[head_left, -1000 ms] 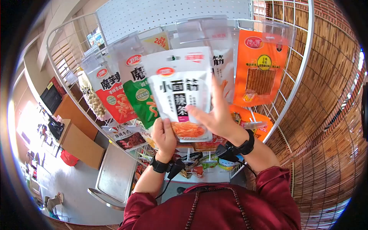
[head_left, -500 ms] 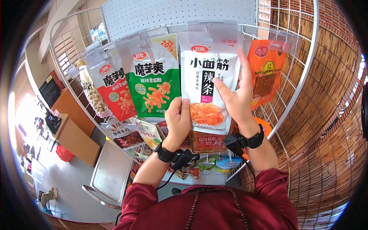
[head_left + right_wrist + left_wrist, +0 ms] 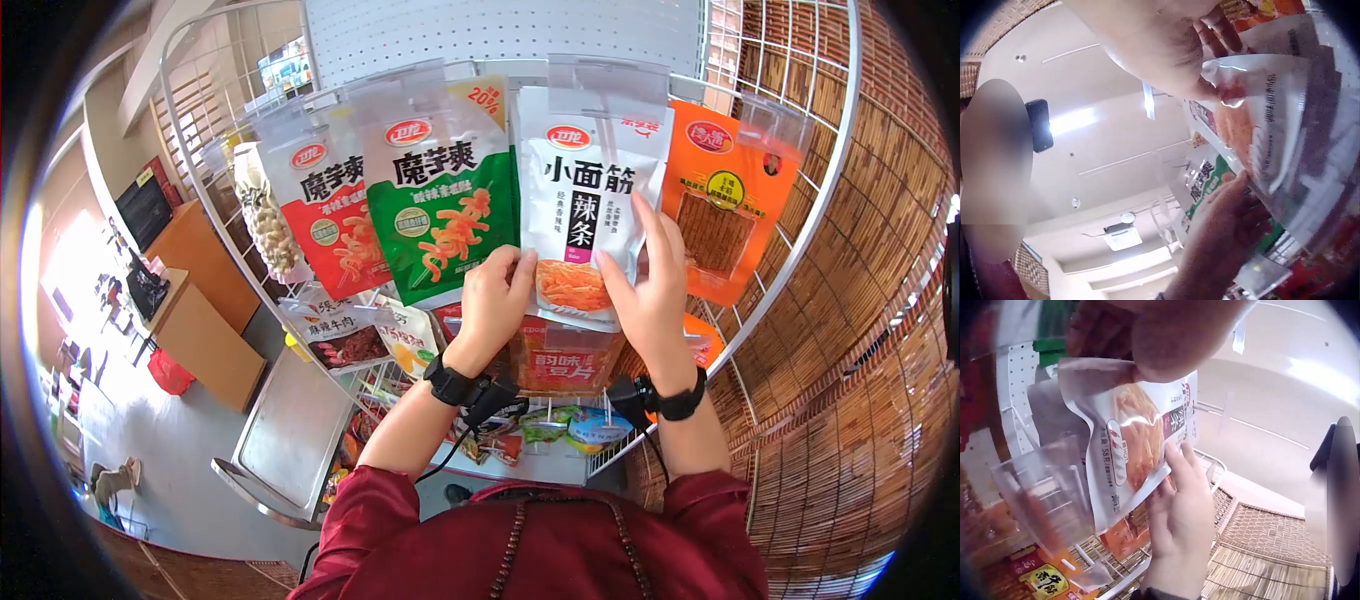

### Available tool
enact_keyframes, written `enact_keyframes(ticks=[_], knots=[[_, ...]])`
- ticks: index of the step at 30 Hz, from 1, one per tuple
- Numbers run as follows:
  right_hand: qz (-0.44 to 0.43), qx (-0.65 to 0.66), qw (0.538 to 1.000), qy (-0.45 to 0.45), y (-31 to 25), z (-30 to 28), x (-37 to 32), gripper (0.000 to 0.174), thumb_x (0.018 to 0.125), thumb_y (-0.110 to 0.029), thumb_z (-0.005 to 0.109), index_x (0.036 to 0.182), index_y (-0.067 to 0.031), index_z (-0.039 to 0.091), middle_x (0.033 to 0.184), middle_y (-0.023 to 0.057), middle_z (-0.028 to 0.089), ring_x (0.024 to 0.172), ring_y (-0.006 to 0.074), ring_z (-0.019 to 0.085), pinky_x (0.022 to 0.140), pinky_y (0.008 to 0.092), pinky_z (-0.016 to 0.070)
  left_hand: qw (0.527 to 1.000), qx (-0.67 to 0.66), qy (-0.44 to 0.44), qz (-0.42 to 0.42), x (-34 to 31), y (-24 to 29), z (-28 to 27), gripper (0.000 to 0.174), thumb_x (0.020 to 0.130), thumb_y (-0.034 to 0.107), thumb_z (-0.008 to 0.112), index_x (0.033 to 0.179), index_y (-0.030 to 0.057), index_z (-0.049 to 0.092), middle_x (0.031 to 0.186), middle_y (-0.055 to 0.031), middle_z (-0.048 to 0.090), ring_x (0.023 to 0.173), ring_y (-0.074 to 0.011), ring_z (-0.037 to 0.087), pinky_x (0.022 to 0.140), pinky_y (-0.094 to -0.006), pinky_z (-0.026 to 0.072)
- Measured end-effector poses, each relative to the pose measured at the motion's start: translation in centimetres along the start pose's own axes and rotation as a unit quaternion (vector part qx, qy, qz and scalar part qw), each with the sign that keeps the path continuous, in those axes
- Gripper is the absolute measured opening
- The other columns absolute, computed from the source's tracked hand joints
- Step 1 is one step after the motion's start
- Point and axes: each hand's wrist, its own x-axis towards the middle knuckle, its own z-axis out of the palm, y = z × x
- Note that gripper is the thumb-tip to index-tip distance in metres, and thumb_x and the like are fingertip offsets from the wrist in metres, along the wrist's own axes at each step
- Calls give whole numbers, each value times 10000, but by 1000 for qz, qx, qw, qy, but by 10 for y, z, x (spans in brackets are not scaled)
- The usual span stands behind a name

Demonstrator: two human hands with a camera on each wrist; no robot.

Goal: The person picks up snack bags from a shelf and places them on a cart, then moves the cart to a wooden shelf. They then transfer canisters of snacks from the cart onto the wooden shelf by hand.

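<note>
A white snack bag (image 3: 560,215) with a picture of orange strips hangs in the rack's upper row, its top behind a clear plastic label holder (image 3: 608,85). My left hand (image 3: 492,300) pinches its lower left edge, thumb at the front. On the right edge, my right hand (image 3: 655,290) holds the bag with its thumb on the printed front and its fingers along the side. In the left wrist view the right hand (image 3: 1182,512) grips the bag's edge. A green-and-white snack bag (image 3: 432,200) hangs just left of it.
A red-and-white bag (image 3: 335,215) hangs farther left, an orange bag (image 3: 725,200) to the right. Below is a red-brown packet (image 3: 562,358). The white wire rack frame (image 3: 800,255) curves round the right side, beside a woven reed screen (image 3: 830,400). A metal cart (image 3: 290,430) stands lower left.
The white bag has gone from in front of the neighbouring bags back to the row, its top now behind the clear label holder. Both hands moved right with it and remain at its edges.
</note>
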Motion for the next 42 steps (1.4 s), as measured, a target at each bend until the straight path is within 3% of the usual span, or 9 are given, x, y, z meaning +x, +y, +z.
enact_keyframes(ticks=[7, 11, 15, 17, 21, 25, 27, 35, 42], knots=[[-29, -38, 998, 51, 2, 0, -68, 517, 695, -68, 678, 1171, -32, 479, 753, 140, 594, 607, 257, 581, 541, 320, 452, 987, 37, 74, 141, -33, -8, -12, 189, 736, 52, 602, 905, 8, 531, 728, -122, 582, 623, -285, 565, 581, -346, 458], [-8, -120, 988, -97, -1, 1, -67, 574, 763, -72, 628, 1271, 17, 373, 489, 12, 430, 410, 78, 386, 400, 211, 308, 982, 68, 87, 153, -72, -14, -37, 120, 707, -6, 592, 821, 3, 558, 705, -118, 572, 616, -252, 567, 531, -304, 452], [143, 37, 987, 58, 5, 2, -78, 541, 833, -180, 586, 1296, -22, 356, 523, -30, 452, 448, 42, 378, 427, 190, 333, 984, 80, 81, 137, -110, -31, -64, 103, 696, -17, 596, 790, 16, 571, 660, -104, 578, 545, -226, 566, 485, -292, 443], [285, 113, 952, -10, 16, 0, -77, 506, 875, -194, 524, 1312, -32, 327, 564, -41, 468, 464, 30, 382, 427, 176, 335, 990, 95, 69, 82, -130, -45, -79, 81, 710, 2, 591, 788, 21, 576, 595, -92, 565, 486, -213, 552, 460, -298, 435], [252, 147, 953, 81, -1, 6, -84, 413, 888, -174, 497, 1261, -32, 392, 637, -19, 520, 515, 25, 411, 452, 180, 350, 987, 145, 44, 43, -170, -76, -112, 62, 729, 40, 586, 787, 24, 572, 597, -109, 568, 497, -246, 558, 468, -315, 441], [99, 6, 995, 18, -10, 30, -147, 209, 867, -111, 515, 1046, -11, 553, 793, 40, 613, 580, 69, 485, 527, 210, 407, 977, 197, -25, -74, -227, -118, -146, 75, 750, 92, 568, 804, 41, 562, 651, -128, 586, 566, -280, 579, 505, -352, 455], [89, -23, 987, -135, -41, 42, -183, 143, 828, -98, 534, 930, -30, 608, 809, 115, 639, 702, 230, 626, 623, 295, 485, 927, 297, -165, -160, -265, -145, -169, 111, 781, 158, 523, 795, 53, 556, 684, -128, 592, 627, -298, 586, 557, -382, 467], [312, -158, 825, -444, -86, 44, -433, 121, 797, -188, 533, 845, -96, 597, 715, 147, 610, 652, 315, 591, 565, 402, 464, 823, 353, -335, -292, -387, -194, -286, 156, 755, 212, 520, 763, 73, 592, 683, -152, 603, 652, -326, 594, 585, -420, 474], [451, -194, 715, -497, -149, 11, -521, 123, 782, -191, 539, 824, -92, 598, 711, 138, 608, 679, 337, 583, 586, 426, 455, 788, 324, -394, -344, -417, -239, -315, 207, 771, 259, 523, 808, 69, 596, 749, -155, 616, 716, -330, 598, 625, -424, 473]])
